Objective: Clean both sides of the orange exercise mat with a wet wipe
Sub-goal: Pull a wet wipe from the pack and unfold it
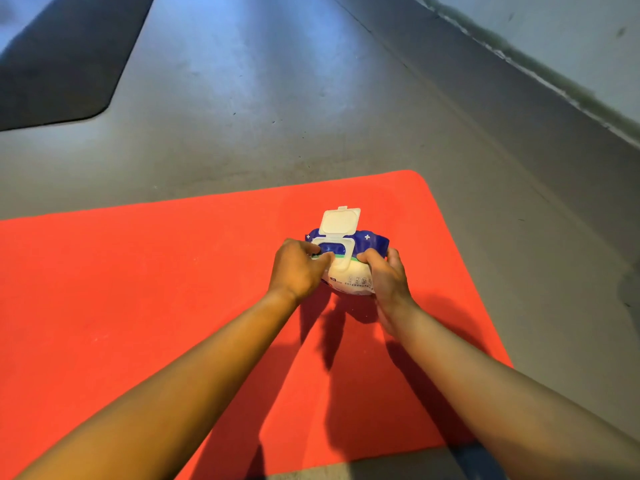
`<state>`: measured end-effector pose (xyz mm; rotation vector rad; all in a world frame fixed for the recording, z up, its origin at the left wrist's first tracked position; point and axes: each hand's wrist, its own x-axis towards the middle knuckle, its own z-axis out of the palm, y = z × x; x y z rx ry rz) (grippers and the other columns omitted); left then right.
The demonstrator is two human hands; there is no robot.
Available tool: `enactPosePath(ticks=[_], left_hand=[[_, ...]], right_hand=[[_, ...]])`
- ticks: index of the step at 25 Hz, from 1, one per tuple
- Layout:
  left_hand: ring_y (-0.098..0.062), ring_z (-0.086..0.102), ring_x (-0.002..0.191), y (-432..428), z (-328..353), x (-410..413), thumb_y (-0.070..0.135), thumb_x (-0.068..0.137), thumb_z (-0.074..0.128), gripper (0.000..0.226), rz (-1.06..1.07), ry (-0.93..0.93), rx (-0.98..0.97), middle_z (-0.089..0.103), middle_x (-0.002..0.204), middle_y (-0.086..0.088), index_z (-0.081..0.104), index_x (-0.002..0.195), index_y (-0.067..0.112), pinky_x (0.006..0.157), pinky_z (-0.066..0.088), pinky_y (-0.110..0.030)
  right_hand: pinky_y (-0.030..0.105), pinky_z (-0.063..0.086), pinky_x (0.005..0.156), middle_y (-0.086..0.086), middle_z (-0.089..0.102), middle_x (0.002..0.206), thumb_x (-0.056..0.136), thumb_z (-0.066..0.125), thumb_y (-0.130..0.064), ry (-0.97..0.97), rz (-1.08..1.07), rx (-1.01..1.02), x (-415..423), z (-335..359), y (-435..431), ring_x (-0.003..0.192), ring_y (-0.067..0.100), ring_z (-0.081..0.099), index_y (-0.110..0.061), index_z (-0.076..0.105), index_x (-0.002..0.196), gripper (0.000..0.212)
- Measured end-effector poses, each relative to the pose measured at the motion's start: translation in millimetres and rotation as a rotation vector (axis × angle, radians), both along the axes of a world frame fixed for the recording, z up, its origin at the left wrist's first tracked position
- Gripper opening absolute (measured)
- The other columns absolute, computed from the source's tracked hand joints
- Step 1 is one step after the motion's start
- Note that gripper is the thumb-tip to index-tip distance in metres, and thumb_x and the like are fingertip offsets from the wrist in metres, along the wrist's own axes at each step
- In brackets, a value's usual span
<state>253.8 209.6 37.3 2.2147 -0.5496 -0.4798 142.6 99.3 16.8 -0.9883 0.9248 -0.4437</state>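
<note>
Head view, items as I log them. Item one: orange exercise mat [138,289], flat on the grey floor [277,98], filling the near frame. Item two: wipe pack [346,279], blue and white, held over the mat's far right part, its white flip lid [339,220] standing open. Right hand [388,276]: fingers curled round the pack's right end. Left hand [297,269]: fingertips curled in at the dispenser opening; whether they have caught a wipe I cannot tell. Item three: dark mat [62,57], far left, well apart.
</note>
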Motion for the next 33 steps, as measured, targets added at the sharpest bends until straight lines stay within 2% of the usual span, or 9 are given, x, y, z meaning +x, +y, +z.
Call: enactPosePath(ticks=[6,9,14,19,22,25,27,30,33], left_hand=[[-0.021,0.051,0.067,0,0,2,0.006,0.090,0.066,0.026,0.125,0.320,-0.106,0.058,0.073,-0.011,0.061,0.064,0.011,0.062,0.046,-0.036],[-0.025,0.057,0.063,4,8,4,0.004,0.089,0.056,0.018,0.091,0.143,-0.005,0.063,0.068,-0.011,0.064,0.073,0.001,0.062,0.052,-0.040],[-0.041,0.061,0.082,7,22,-7,0.000,0.084,0.050,0.010,-0.003,-0.201,0.079,0.068,0.084,-0.017,0.059,0.080,0.002,0.071,0.051,-0.049],[-0.029,0.056,0.076,1,25,-13,0.007,0.092,0.048,0.011,-0.205,-0.147,-0.008,0.063,0.083,-0.004,0.050,0.085,0.015,0.067,0.046,-0.043],[-0.015,0.051,0.067,-1,21,-14,0.004,0.091,0.049,0.012,-0.308,-0.052,-0.076,0.059,0.076,0.004,0.053,0.086,0.014,0.064,0.044,-0.036],[-0.006,0.051,0.062,3,21,-12,-0.004,0.093,0.054,0.013,-0.235,0.179,-0.254,0.059,0.075,0.001,0.057,0.095,0.008,0.061,0.045,-0.024],[-0.013,0.062,0.070,6,19,-7,-0.009,0.094,0.046,0.021,-0.121,0.316,-0.339,0.067,0.079,-0.006,0.055,0.105,0.008,0.069,0.055,-0.031],[-0.018,0.066,0.078,11,15,0,-0.015,0.091,0.038,0.031,-0.108,0.222,-0.351,0.069,0.084,-0.006,0.053,0.106,0.008,0.082,0.059,-0.045],[-0.011,0.065,0.082,18,14,1,-0.014,0.081,0.049,0.035,-0.171,0.014,-0.274,0.071,0.086,0.004,0.062,0.099,0.013,0.076,0.055,-0.032]], right_hand=[[0.039,0.048,0.068,0.007,0.061,0.091,0.066,0.060,-0.020,0.007,0.031,-0.004,1,-3,3,0.075,0.022,0.059,-0.017,0.057,0.105,0.039],[0.036,0.048,0.064,0.005,0.059,0.088,0.068,0.059,-0.023,0.028,0.041,-0.032,5,0,5,0.071,0.021,0.057,-0.016,0.056,0.104,0.037],[0.040,0.053,0.069,0.006,0.068,0.099,0.076,0.062,-0.025,0.120,0.024,-0.175,15,-5,13,0.079,0.023,0.065,-0.021,0.054,0.108,0.032],[0.044,0.061,0.067,0.006,0.065,0.109,0.078,0.061,-0.031,0.206,0.036,-0.261,18,-7,14,0.088,0.028,0.070,-0.035,0.049,0.115,0.040],[0.053,0.060,0.078,0.008,0.064,0.111,0.069,0.058,-0.038,0.243,0.031,-0.250,17,-13,16,0.090,0.030,0.070,-0.041,0.048,0.109,0.042],[0.047,0.061,0.075,0.005,0.067,0.107,0.076,0.061,-0.027,0.195,0.019,-0.238,13,-9,13,0.087,0.027,0.070,-0.037,0.050,0.106,0.034],[0.040,0.056,0.068,0.006,0.066,0.103,0.077,0.061,-0.021,0.152,-0.001,-0.180,12,-6,10,0.081,0.025,0.066,-0.030,0.052,0.106,0.032],[0.035,0.050,0.063,0.009,0.062,0.096,0.066,0.057,-0.024,0.134,-0.011,-0.107,9,-2,11,0.077,0.024,0.060,-0.020,0.054,0.107,0.041],[0.036,0.049,0.061,0.009,0.058,0.089,0.065,0.056,-0.024,0.108,0.000,-0.035,7,1,14,0.074,0.024,0.058,-0.018,0.053,0.104,0.039]])
